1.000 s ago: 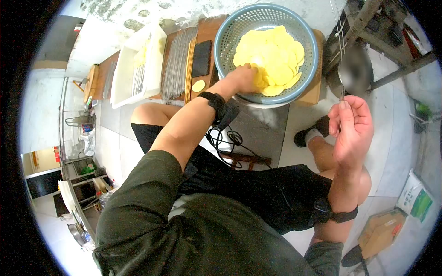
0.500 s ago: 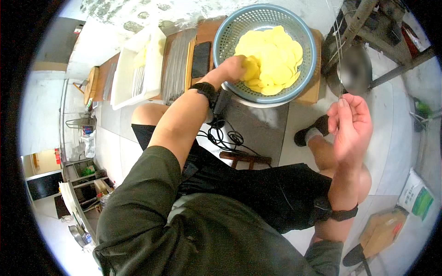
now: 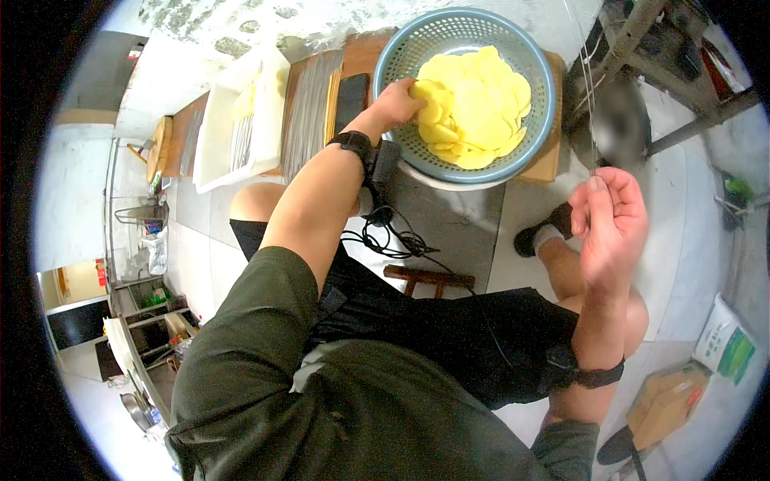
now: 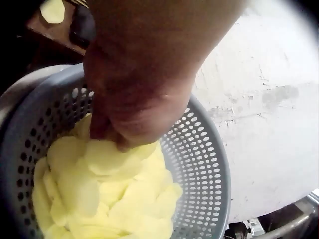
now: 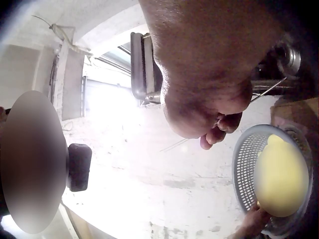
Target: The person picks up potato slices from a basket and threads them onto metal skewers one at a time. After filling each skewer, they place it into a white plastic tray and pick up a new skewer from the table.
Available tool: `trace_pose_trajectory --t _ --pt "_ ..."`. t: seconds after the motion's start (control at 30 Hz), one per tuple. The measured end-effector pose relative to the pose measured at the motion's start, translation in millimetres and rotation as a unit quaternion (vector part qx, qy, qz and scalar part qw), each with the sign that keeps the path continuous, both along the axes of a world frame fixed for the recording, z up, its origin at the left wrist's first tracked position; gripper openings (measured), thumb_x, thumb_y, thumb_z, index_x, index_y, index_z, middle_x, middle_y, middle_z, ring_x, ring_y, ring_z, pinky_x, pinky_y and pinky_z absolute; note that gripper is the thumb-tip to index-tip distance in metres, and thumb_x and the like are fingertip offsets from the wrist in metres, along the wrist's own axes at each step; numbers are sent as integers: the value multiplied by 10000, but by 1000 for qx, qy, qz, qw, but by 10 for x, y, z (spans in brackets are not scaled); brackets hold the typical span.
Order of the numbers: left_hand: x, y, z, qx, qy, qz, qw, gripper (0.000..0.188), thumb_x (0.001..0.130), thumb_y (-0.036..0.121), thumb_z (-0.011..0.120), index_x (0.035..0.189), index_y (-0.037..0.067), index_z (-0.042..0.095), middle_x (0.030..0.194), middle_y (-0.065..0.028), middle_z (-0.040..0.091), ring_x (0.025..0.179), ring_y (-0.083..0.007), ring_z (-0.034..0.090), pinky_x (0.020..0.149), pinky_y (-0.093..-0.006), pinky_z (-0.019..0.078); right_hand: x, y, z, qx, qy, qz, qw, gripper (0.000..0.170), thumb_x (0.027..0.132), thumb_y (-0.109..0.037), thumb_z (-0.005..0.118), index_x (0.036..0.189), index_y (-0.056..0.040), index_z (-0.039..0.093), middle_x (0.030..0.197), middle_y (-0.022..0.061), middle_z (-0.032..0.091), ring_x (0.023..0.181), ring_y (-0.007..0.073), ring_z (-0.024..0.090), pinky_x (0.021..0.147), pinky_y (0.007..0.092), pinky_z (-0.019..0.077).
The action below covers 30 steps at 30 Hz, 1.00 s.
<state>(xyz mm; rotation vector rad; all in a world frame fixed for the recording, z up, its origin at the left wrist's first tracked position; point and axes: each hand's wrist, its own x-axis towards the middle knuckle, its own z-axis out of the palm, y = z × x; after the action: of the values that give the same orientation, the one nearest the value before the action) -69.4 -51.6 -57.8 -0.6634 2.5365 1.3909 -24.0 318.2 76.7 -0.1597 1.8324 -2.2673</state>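
A blue-grey plastic colander (image 3: 387, 60) holds a heap of thin, round, pale yellow potato slices (image 3: 481, 104). My left hand (image 3: 396, 104) is at the colander's near-left side, its fingertips pinching a potato slice (image 3: 423, 91) at the edge of the heap. Seen from the left wrist, the fingers of the left hand (image 4: 137, 109) point down onto the top slices, and the thumb is partly hidden. Off to the right, my right hand (image 3: 611, 224) pinches thin metal skewers (image 3: 592, 120) between thumb and fingers; they point up and away from me, and no slice shows on them.
Left of the colander are a dark block (image 3: 350, 98), a row of metal skewers (image 3: 309, 112) and a white bin (image 3: 210, 156) with skewers and yellow slices inside. A loose slice (image 4: 53, 11) lies on the brown board. A metal frame (image 3: 634, 32) stands at the right; cables (image 3: 397, 240) lie below.
The left hand has drawn back from inside the heap to the colander's left side, bringing a potato slice along. The right hand and its skewers have hardly moved.
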Motion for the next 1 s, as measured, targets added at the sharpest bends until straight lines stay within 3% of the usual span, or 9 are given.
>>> trace_pose_trajectory --t 0.17,0.33,0.43,0.5,0.7,0.77,0.9,0.97,1.0 --pt "-42 -154 -314 -109 67 -26 992 444 817 104 662 1216 -41 531 970 -144 647 831 -224 649 734 -315 531 7 -5 -7 6 -1 0 1000 69 951 -70 527 988 -14 541 723 48 589 527 52 446 467 188 358" --pt "69 -36 -270 -373 242 -11 895 440 798 171 673 1179 -23 571 1057 -211 641 965 -374 626 874 -418 494 7 -9 -1 7 1 5 1000 70 951 -70 530 992 -15 539 725 47 588 527 51 444 469 184 357" --pt "160 100 -133 -349 183 -6 919 476 771 208 665 1192 6 573 1109 -228 607 1061 -365 574 942 -406 457 12 -22 11 8 -2 2 1000 72 949 -71 536 994 -15 538 727 47 587 529 51 443 472 184 356" --pt "226 331 -46 -268 28 -114 956 393 768 273 686 1052 7 636 1112 -209 603 1034 -392 573 909 -422 470 18 -27 16 5 -3 4 1000 73 948 -70 537 995 -14 538 728 47 587 531 51 444 475 183 357" --pt "257 402 -365 -422 59 -150 892 360 741 294 686 988 36 640 956 -202 640 916 -364 623 832 -426 492 20 -34 5 4 -7 5 1000 75 948 -69 536 997 -12 539 730 46 585 541 52 448 485 184 361" --pt "206 410 -326 -334 -35 -152 930 361 778 273 641 1051 37 623 1015 -184 657 972 -373 617 858 -425 493 21 -31 5 8 -12 1 1000 75 949 -68 535 997 -11 540 730 46 585 542 52 449 486 185 361" --pt "214 357 -163 -271 48 -68 959 365 813 247 632 1066 -15 604 945 -191 679 883 -328 660 792 -387 521 4 -39 -56 8 -20 6 1000 75 946 -66 535 997 -10 538 731 47 588 533 52 444 480 186 361" --pt "258 425 27 101 66 72 990 404 846 219 629 1113 -76 556 894 -192 676 825 -226 672 728 -321 529 0 -75 -143 5 -19 8 1000 74 946 -66 535 997 -13 539 732 49 590 531 52 443 476 187 362" --pt "274 448 64 138 95 67 984 254 932 149 565 1116 -23 533 890 -80 642 725 -134 648 610 -270 507 11 -107 -201 18 -28 28 999 70 947 -68 531 997 -20 542 734 49 593 527 50 442 472 188 362"
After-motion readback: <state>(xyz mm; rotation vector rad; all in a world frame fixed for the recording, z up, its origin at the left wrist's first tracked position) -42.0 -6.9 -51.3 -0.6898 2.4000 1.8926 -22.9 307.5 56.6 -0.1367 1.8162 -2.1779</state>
